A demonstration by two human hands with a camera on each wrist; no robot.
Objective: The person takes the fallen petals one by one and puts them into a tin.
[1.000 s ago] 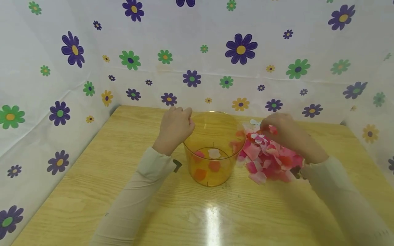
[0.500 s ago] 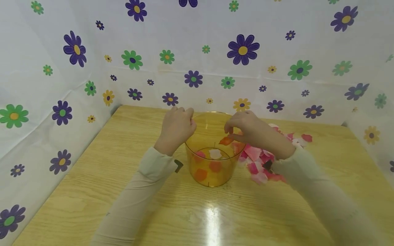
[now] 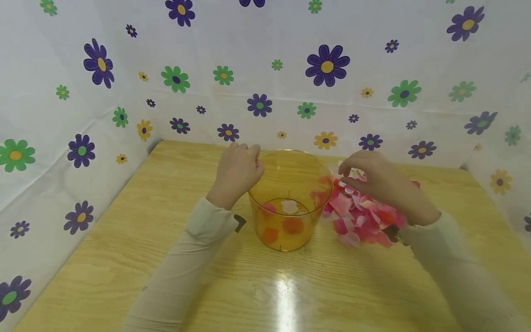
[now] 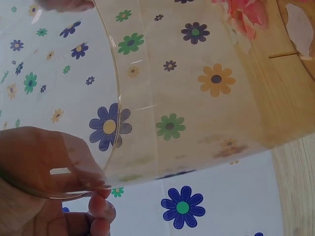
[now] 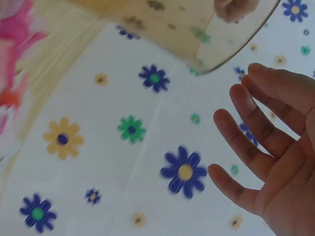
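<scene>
Above the table (image 3: 91,267), the left hand (image 3: 238,173) pinches a tub (image 3: 282,182), right hand (image 3: 379,180) spread.

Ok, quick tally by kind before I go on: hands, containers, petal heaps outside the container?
Hands: 2, the left hand and the right hand
Containers: 1, the see-through amber container
Petal heaps: 1, the petal heap beside it
Total: 4

One tub (image 3: 282,186), two hands (image 3: 237,174) (image 3: 375,177)
</scene>
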